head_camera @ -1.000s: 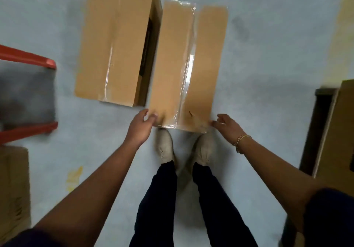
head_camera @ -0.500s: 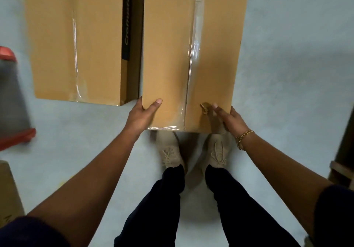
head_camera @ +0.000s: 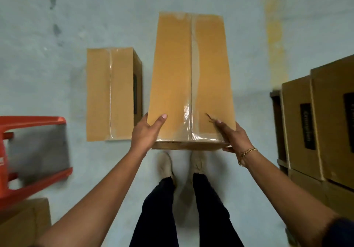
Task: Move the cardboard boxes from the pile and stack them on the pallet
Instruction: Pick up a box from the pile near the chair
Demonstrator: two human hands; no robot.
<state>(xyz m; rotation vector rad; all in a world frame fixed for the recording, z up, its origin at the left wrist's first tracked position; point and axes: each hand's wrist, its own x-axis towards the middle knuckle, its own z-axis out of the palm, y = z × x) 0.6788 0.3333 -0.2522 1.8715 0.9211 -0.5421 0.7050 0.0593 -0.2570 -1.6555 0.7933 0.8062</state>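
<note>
We cannot see most of the fingers: the left hand [head_camera: 146, 133] shows only its thumb laid on top of the held box [head_camera: 191, 78], the rest tucked out of sight round the near left corner. The right hand [head_camera: 232, 136] clasps the near right corner, one fingertip on the top face and the others hidden under the near edge. Both hands are gripping this box, which is held off the floor [head_camera: 57, 16] in front of us, long axis running away, its near end above our pale shoes [head_camera: 164, 165].

The stacked boxes [head_camera: 298, 124] at the right are cut off by the frame edge, and the black label on their side is too blurred to read. A dark wooden frame [head_camera: 276, 124] shows beside and under them; we take it for the pallet, though little of it is visible. A second box [head_camera: 110, 93] lies on the floor just left of the held one. A red plastic seat [head_camera: 34, 124] is cropped at the left edge, with another carton [head_camera: 24, 223] cropped at the near left corner.

The boxes are plain brown cardboard, long and rectangular, their top seams sealed with glossy clear tape that wrinkles at the near end. The floor is smooth, pale grey-blue, scuffed, with a faded yellow stripe [head_camera: 274, 36] at the far right. A gold chain bracelet [head_camera: 247, 153] circles the right wrist.
</note>
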